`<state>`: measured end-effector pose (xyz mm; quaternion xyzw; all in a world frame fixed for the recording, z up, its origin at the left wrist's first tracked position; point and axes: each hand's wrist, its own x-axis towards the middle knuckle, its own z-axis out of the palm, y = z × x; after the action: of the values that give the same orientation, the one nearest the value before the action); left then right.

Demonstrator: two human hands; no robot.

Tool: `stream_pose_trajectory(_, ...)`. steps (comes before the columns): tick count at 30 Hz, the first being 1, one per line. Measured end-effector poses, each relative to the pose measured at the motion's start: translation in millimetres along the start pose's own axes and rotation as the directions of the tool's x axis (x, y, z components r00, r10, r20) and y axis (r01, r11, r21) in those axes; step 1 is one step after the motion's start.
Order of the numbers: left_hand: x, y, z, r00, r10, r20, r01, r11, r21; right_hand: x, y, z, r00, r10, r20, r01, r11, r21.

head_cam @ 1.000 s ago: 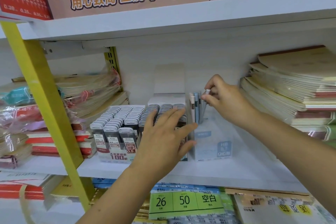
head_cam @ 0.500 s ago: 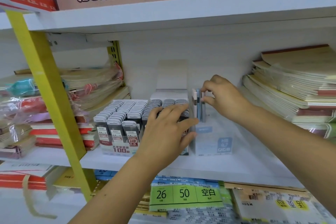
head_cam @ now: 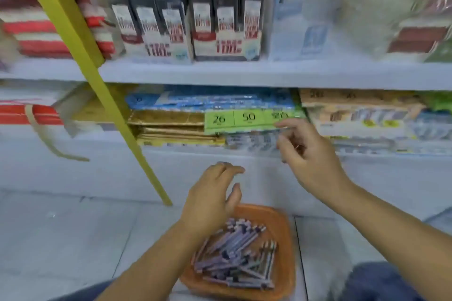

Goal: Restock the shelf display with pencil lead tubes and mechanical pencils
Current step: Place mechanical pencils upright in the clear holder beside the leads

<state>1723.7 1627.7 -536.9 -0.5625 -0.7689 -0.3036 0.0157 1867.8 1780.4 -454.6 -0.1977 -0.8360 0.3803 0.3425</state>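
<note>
Now my left hand (head_cam: pixel 212 198) hangs loosely curled and empty over the orange tray (head_cam: pixel 289 247) at bottom centre, where the mechanical pencils (head_cam: pixel 234 259) lie heaped for easy picking. My right hand (head_cam: pixel 310 156), mid-frame, is loosely spread and holds nothing. The lead tubes (head_cam: pixel 186 19) stand boxed on the shelf (head_cam: pixel 244 73), top centre. The clear pencil box (head_cam: pixel 293 29) beside them is likely the target.

The white shelf (head_cam: pixel 244 73) before me carries two display boxes of lead tubes (head_cam: pixel 186 22) beside a clear pencil box (head_cam: pixel 300 29). Below me, the tiled floor (head_cam: pixel 61 239) holds an orange tray (head_cam: pixel 287 239) of mechanical pencils (head_cam: pixel 234 259).
</note>
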Motion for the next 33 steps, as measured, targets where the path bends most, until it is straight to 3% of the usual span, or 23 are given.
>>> stream_pose_trajectory(2, -50.7, -35.5, 42.2, 0.926, -0.239, 0.291, 0.253, 0.967, -0.012, -45.3, 59.6, 40.5, 0.924, 0.335, 0.185, -0.314, 0.94, -0.133)
stream_pose_trajectory(4, -93.7, -65.6, 73.2, 0.795, -0.404, 0.453, 0.463, 0.886, -0.022, -87.3, 114.1, 77.7, 0.752, 0.598, 0.279, -0.543, 0.801, -0.254)
stream_pose_trajectory(7, -136.5, -101.6, 109.0, 0.596, -0.566, 0.569, 0.683, 0.731, 0.011, -139.2, 170.6, 122.6, 0.518, 0.771, 0.371, -0.637, 0.637, -0.434)
stream_pose_trajectory(10, -151.0, -125.7, 136.4, 0.51, -0.61, 0.607, 0.731, 0.679, 0.067, -174.9, 202.0, 157.5, 0.357, 0.846, 0.395, -0.669, 0.527, -0.524)
stream_pose_trajectory(12, -149.2, -136.6, 148.5, 0.504, -0.622, 0.599, 0.742, 0.667, 0.068, -185.0, 216.0, 177.9, 0.336, 0.86, 0.385, -0.712, 0.499, -0.494)
stream_pose_trajectory(17, -136.1, -158.0, 174.8, 0.51, -0.651, 0.563, 0.784, 0.621, 0.009, -174.2, 249.0, 217.5, 0.387, 0.901, 0.198, -0.852, 0.431, -0.296)
stream_pose_trajectory(19, -133.5, -163.7, 185.2, 0.492, -0.65, 0.58, 0.803, 0.595, -0.015, -169.0, 261.5, 233.6, 0.339, 0.931, 0.134, -0.873, 0.365, -0.323)
stream_pose_trajectory(22, -131.5, -167.5, 202.3, 0.477, -0.657, 0.584, 0.863, 0.477, -0.167, -164.7, 270.4, 256.3, 0.282, 0.958, 0.044, -0.902, 0.28, -0.328)
stream_pose_trajectory(26, -132.6, -168.5, 220.5, 0.45, -0.72, 0.528, 0.879, 0.461, -0.121, -166.7, 274.4, 275.2, 0.268, 0.962, -0.043, -0.925, 0.245, -0.289)
stream_pose_trajectory(30, -133.2, -172.5, 234.1, 0.389, -0.74, 0.549, 0.895, 0.444, -0.034, -167.8, 278.4, 276.0, 0.224, 0.965, -0.138, -0.974, 0.216, -0.075)
stream_pose_trajectory(33, -129.9, -174.9, 239.6, 0.414, -0.717, 0.561, 0.853, 0.52, 0.034, -173.6, 282.4, 273.3, 0.232, 0.961, -0.152, -0.973, 0.227, -0.049)
